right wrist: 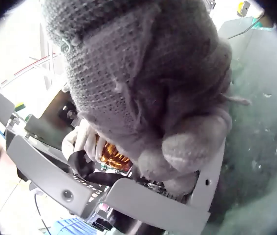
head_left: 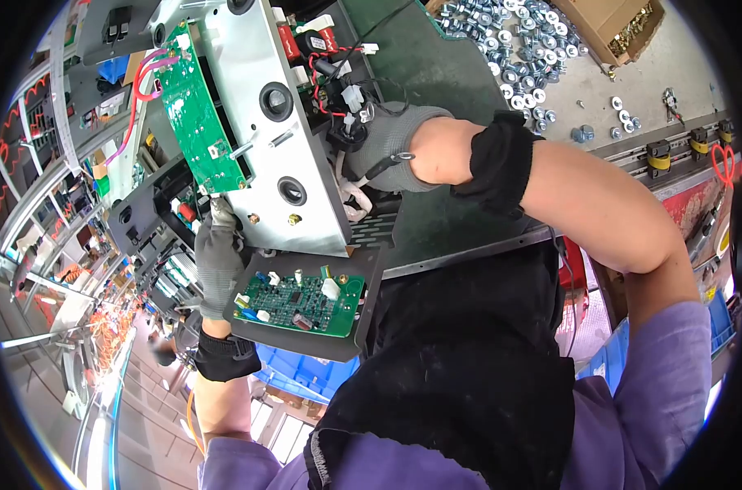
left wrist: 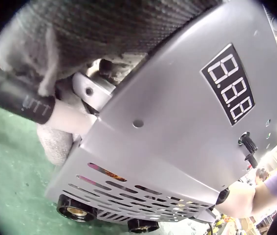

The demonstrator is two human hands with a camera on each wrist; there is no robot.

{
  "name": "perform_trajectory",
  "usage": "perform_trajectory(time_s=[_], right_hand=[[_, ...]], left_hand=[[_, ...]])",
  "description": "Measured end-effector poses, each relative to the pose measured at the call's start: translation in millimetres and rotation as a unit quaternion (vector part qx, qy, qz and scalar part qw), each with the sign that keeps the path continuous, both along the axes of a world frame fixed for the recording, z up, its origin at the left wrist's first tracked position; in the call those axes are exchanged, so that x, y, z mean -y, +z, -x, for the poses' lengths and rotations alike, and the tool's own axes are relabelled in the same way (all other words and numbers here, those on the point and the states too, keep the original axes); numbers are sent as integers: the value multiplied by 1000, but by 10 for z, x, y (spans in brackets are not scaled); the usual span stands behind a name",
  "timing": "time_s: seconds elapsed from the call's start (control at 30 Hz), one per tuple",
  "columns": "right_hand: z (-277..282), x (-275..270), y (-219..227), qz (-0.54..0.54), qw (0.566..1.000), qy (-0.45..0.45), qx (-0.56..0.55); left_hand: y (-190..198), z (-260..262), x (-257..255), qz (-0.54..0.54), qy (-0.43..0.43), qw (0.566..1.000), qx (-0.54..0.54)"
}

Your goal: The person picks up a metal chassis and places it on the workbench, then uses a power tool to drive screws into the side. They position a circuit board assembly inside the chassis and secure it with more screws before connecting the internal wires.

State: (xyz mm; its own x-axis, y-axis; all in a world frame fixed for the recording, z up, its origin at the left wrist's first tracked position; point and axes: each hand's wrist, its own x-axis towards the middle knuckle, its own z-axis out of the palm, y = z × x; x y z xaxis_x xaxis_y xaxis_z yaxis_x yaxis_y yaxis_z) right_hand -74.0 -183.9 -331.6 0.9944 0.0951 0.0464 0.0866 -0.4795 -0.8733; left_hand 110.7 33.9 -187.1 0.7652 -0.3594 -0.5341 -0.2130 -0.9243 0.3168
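Note:
An opened metal casing (head_left: 293,147) stands tilted before me, its bare plate carrying a long green circuit board (head_left: 195,114). My gloved left hand (head_left: 220,257) grips the casing by the plate's lower left corner. Its grey front panel (left wrist: 177,127) bears a three-digit display (left wrist: 229,83). Close to that hand a black sleeve with lettering (left wrist: 21,98) runs into a white tube. My gloved right hand (head_left: 399,147) reaches into the casing's wired side. Its fingertips (right wrist: 185,149) bend down over the casing's rim, beside a copper coil (right wrist: 114,156); what they hold is hidden.
A smaller green circuit board (head_left: 301,304) sits on the inside of the dark front panel. Many loose bolts (head_left: 534,57) lie at the back of the green-topped bench (head_left: 452,73), near a cardboard box (head_left: 608,24) of brass-coloured parts. White and red wires (head_left: 354,200) hang by the right hand.

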Motion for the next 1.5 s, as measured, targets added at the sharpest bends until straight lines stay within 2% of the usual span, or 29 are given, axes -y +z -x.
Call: perform_trajectory(time_s=[0.07,0.1,0.13,0.17,0.2,0.23,0.27,0.33,0.4,0.5,0.53,0.6,0.63,0.7,0.73,0.8,0.83,0.87,0.93,0.97,1.03,1.13,1.2,1.27,1.3,1.33,1.4,1.47,1.5], right_hand=[[-59,-101,-204,-36,999,-19,-35],[-87,-16,-22,-36,999,-19,-36],[-103,86,153,20,995,51,-83],[-117,160,281,77,982,118,-129],[-113,151,264,77,982,117,-130],[-81,120,208,31,991,74,-112],[-49,83,141,-15,995,32,-93],[-9,-58,-32,-7,999,12,-37],[48,0,4,3,1000,-8,20],[122,148,178,-152,987,-21,53],[-79,150,311,75,981,112,-139],[-75,167,335,-173,942,28,-286],[-92,106,147,-172,943,27,-285],[-131,-91,-378,-60,983,110,-131],[-105,-99,-360,-61,983,110,-131],[-19,-136,-262,-67,995,33,-62],[143,-50,-205,-61,993,18,98],[124,-54,-147,-61,993,19,97],[6,-107,3,-101,988,28,-110],[-14,116,492,-194,958,-27,-208],[-51,90,412,-186,962,-16,-199],[-4,63,90,-223,957,19,-184],[-30,-84,-216,-152,988,21,2],[-32,-16,-37,-96,994,36,-43],[-70,33,170,-223,951,-6,-215],[-100,38,279,-338,861,-48,-377],[-127,30,185,-250,885,-25,-393],[-55,57,194,-66,982,34,-172],[-114,42,229,-166,951,-6,-260]], left_hand=[[49,62,153,-47,58,997,0],[3,41,70,-47,59,997,0],[-77,-6,-85,-22,-150,981,125],[-92,-7,-79,6,-351,904,242],[-75,17,-56,7,-352,904,242],[-54,93,-6,72,-148,977,135],[-37,149,46,133,67,989,19],[-29,93,-22,118,34,992,36],[-61,28,-84,75,-79,991,78],[119,165,183,64,-1,998,-24],[165,194,278,56,46,993,-91],[187,149,275,34,1,995,-90],[181,138,272,34,25,993,-107],[143,115,207,34,48,990,-124],[94,89,120,50,-107,993,-13],[23,53,-22,79,-400,890,205],[40,109,-58,109,-43,993,17],[59,120,-55,109,-41,993,17],[128,133,-27,70,-35,997,2],[166,153,9,71,-33,997,2],[237,205,78,148,76,984,-68],[249,193,92,77,7,997,-15],[308,176,175,86,-19,995,-41],[322,162,259,14,167,975,-143],[300,104,230,15,152,973,-172],[276,128,254,14,152,973,-172],[218,214,332,130,24,977,-167],[223,198,349,103,21,982,-159],[236,180,346,77,20,986,-150]])
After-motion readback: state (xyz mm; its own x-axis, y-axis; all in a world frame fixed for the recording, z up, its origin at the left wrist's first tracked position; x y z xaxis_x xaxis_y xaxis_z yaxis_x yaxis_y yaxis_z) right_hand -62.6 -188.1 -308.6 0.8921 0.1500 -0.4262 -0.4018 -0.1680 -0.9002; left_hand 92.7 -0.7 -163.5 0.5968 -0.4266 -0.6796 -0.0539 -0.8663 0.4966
